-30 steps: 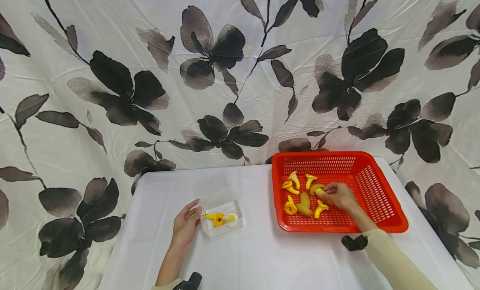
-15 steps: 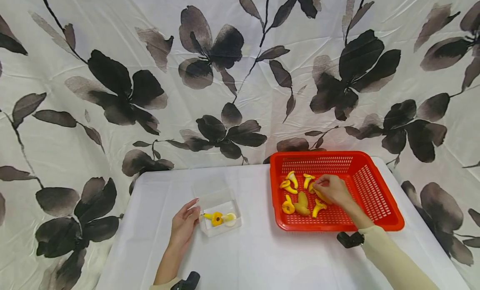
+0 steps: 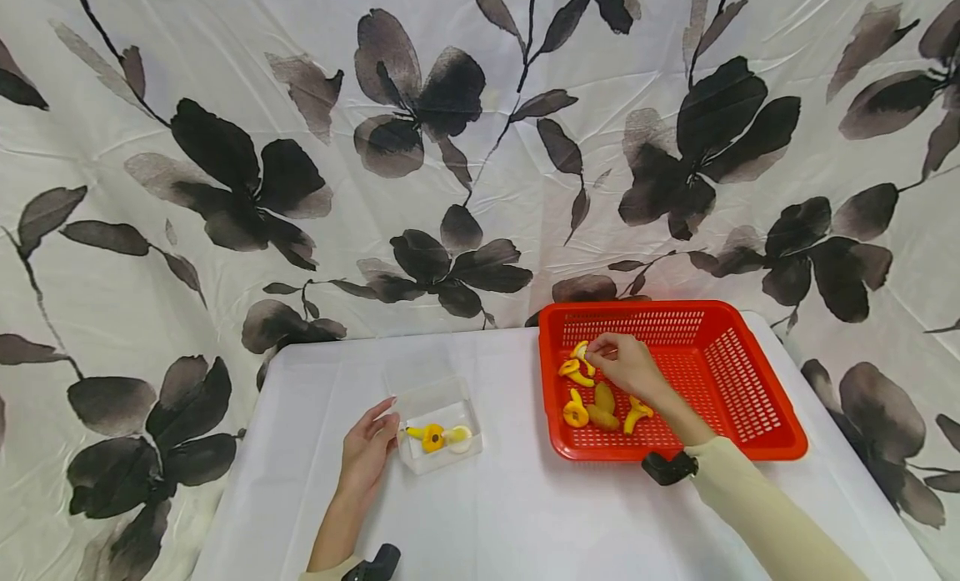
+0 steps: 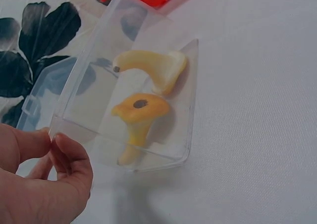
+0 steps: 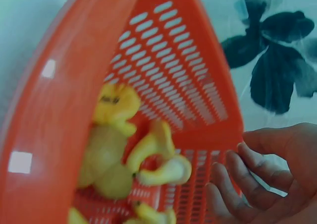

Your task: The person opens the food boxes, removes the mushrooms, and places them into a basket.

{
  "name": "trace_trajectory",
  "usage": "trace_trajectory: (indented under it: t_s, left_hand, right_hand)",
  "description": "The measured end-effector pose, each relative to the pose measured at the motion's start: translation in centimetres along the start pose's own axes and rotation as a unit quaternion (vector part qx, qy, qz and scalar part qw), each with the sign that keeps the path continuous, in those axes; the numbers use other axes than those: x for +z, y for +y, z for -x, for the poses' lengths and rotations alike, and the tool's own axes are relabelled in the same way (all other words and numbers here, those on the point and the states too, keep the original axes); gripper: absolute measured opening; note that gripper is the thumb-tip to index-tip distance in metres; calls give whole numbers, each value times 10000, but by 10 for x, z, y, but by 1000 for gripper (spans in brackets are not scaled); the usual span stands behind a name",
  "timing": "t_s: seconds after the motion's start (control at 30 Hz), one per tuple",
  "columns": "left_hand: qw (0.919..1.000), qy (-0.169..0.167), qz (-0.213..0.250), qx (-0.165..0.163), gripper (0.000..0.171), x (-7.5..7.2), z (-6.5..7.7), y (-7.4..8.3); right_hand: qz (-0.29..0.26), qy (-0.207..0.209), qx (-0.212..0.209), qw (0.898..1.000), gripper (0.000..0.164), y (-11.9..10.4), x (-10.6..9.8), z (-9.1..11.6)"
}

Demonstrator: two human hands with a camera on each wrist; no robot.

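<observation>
My left hand [image 3: 367,449] pinches the corner of a clear plastic box [image 4: 190,105] between thumb and fingers. Inside the box lie two yellow chanterelle mushrooms: one shows its orange cap [image 4: 141,107], the other chanterelle [image 4: 153,65] lies on its side. My right hand [image 3: 626,366] reaches into the red basket [image 3: 787,423], its fingertips by a chanterelle [image 3: 580,350] at the back left. In the right wrist view its fingers are loosely bent, with nothing visible between them. Several more chanterelles [image 3: 576,412] and brownish-yellow lumps [image 3: 603,416] lie in the basket; the hand hides part of its floor.
A white cloth [image 3: 510,514] covers the table. The box's lid [image 4: 44,87] hangs open on its far side. Behind the table stands a floral curtain [image 3: 555,172], close to the basket's back rim.
My right hand has moved left across the basket, away from a brownish-yellow lump beside its fingers and towards the chanterelles at the back left. My left hand stays at the box.
</observation>
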State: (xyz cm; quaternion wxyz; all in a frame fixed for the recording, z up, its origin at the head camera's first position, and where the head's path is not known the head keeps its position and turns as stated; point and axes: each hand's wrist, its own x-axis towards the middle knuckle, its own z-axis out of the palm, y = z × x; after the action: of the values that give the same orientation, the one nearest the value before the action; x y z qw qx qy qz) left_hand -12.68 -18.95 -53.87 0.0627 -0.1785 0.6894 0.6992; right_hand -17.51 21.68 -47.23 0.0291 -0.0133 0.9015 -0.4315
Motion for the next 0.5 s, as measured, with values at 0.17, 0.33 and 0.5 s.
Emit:
trace_trajectory:
  t_s: [0.17,0.33,0.5]
  left_hand:
    - [10000,39,-21,45,45,0,1,0]
    - [9999,74,-32,115,43,1,1,0]
    - [9999,34,27,112,43,1,1,0]
  right_hand:
    - [-155,-52,-284,9995,14,-15,9,-5]
    - [-299,-50,-518,9982,13,-29,22,-10]
    - [-539,-126,-647,9964,13,-43,39,-12]
